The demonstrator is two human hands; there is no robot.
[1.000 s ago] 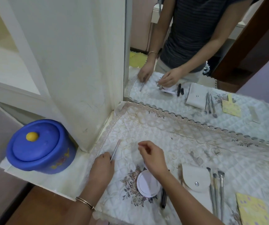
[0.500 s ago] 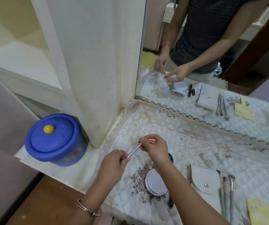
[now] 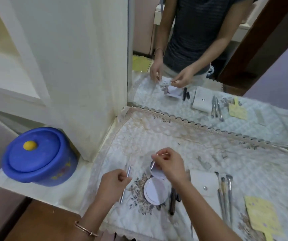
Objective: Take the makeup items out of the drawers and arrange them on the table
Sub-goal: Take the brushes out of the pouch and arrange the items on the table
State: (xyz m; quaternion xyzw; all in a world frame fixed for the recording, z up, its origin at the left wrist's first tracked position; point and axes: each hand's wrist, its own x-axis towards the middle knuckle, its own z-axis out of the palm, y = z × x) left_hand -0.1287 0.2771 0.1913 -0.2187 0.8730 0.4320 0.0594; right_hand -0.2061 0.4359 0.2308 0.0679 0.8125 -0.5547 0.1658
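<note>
My left hand grips a thin silver makeup stick that points up and away over the quilted table cloth. A short way to its right, my right hand is raised above an open white compact. Its fingertips pinch a small thin piece that is too blurred to name. To the right of the compact lie two dark pencils, a white snap pouch, three makeup brushes and a yellow card.
A blue lidded pot with a yellow knob stands on the ledge at the left. A white cabinet wall rises behind it. Along the back of the table a mirror reflects a person, the hands and the items.
Both hands held the silver stick half a second ago. They have since drawn apart: the left keeps the stick, lower and more upright, while the right has pulled away with a small piece.
</note>
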